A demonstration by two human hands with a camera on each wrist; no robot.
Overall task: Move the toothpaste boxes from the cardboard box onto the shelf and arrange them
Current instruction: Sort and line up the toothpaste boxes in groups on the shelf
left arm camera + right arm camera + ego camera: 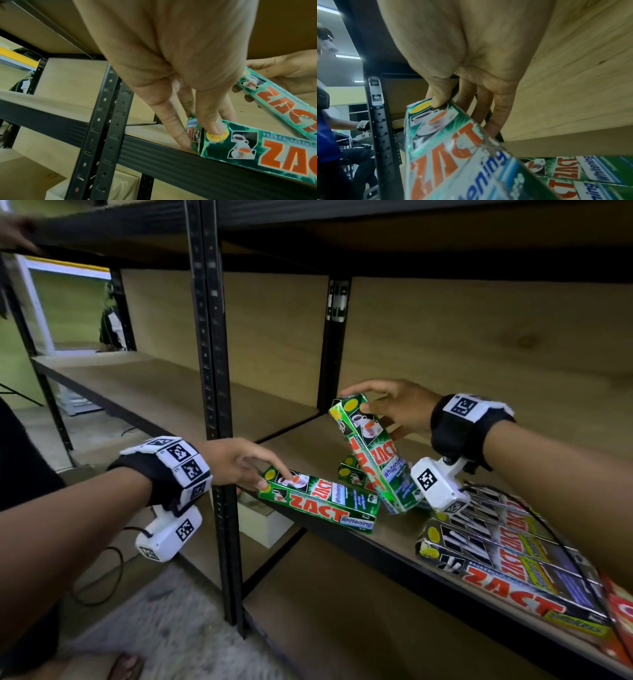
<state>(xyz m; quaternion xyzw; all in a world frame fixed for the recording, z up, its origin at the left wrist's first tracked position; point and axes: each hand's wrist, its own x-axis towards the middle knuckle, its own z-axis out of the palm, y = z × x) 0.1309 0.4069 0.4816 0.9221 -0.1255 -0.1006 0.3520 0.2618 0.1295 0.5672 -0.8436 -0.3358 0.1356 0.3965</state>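
Note:
A green toothpaste box (322, 505) (257, 155) lies flat along the front edge of the wooden shelf (301, 429). My left hand (274, 477) (200, 136) touches its left end with straight fingers, one fingertip on the yellow sticker. My right hand (383, 412) (458, 108) grips the upper end of a second green toothpaste box (373, 453) (453, 148), thumb on the front, fingers behind. This box stands tilted, its lower end down among other green boxes (349, 474) (573, 170). The cardboard box is out of view.
Several black-and-silver toothpaste boxes (507, 563) lie stacked to the right, with red boxes (620, 618) beyond them. A black upright post (215, 371) stands just left of my left hand. A pale box (260, 522) sits on the shelf below. Another person (327, 121) is off to the left.

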